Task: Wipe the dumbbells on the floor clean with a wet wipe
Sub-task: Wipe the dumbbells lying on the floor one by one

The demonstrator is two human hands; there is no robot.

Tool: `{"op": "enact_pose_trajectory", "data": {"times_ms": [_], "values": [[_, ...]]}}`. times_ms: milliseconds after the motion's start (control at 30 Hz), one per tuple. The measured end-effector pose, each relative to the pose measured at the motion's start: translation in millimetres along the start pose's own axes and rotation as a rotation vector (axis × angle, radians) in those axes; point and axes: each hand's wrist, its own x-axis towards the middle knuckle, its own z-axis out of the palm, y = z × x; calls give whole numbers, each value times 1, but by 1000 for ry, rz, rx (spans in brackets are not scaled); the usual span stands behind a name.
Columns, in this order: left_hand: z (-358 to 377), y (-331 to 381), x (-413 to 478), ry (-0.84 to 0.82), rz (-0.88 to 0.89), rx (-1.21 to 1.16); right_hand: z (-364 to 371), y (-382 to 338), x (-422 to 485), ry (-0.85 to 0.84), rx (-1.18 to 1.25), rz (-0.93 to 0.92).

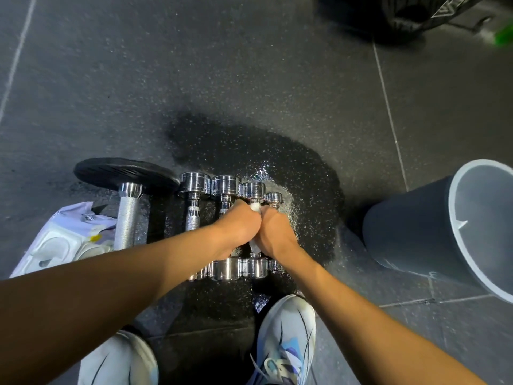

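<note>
Several chrome dumbbells [224, 186] lie side by side on the wet dark floor, handles running toward me. My left hand [238, 226] and my right hand [274, 232] press together over the handle of the third small dumbbell [253, 188]. A white wet wipe [255, 207] shows between the two hands, wrapped around that handle; another bit of it peeks out lower down between my wrists. A bigger dumbbell with a black plate [125, 173] lies at the left. The handles under my hands are hidden.
A pack of wet wipes [63, 240] lies on the floor at the left. A grey bucket [416, 226] stands tilted at the right. My two white and blue shoes [286, 340] are just below the dumbbells. A dark bag [402, 15] sits at the top right.
</note>
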Motion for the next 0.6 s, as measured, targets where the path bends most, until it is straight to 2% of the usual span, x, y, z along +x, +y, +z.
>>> {"op": "enact_pose_trajectory", "data": {"times_ms": [200,300,433,600], "values": [[8,-10,-12,-94,-58,141,4,9,-18,-144,-124,-21],[9,-11,-9,-104,-54,172,8,13,-18,-132,-113,7],[6,-11,1,-81,-74,61,12,15,-11,-86,-6,70],[2,-7,-3,-13,11,-85,13,10,9,-89,140,160]]}}
